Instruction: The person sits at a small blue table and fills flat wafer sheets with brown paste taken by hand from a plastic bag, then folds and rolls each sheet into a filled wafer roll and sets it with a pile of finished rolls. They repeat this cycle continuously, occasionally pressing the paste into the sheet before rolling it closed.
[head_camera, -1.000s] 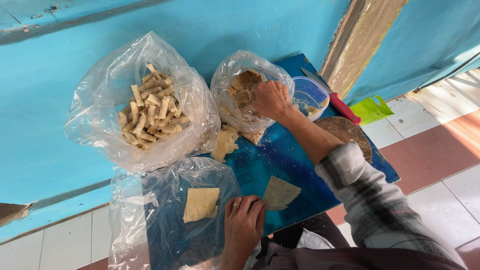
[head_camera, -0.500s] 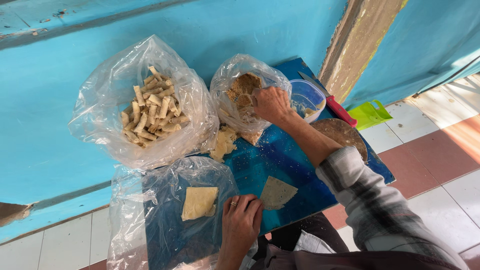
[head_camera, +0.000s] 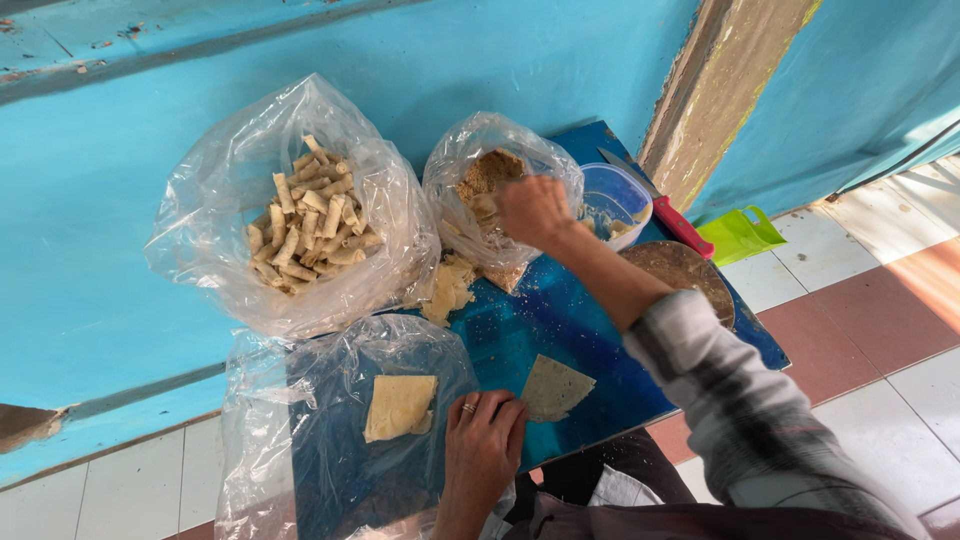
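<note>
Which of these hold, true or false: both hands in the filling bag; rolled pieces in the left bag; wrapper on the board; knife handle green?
1. Both hands are in the filling bag. False: only the right hand is at it; the left hand rests on the blue board.
2. The large bag holds rolled pieces. True.
3. A flat wrapper lies on the board beside the left hand. True.
4. The knife has a green handle. False: it is red.

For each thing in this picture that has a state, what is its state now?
left hand: flat on the table, touching the wrapper sheet
right hand: reaching into the filling bag
filling bag: open
bag of rolls: open, part full
wrapper sheet: lying flat
plastic tub: open
</note>
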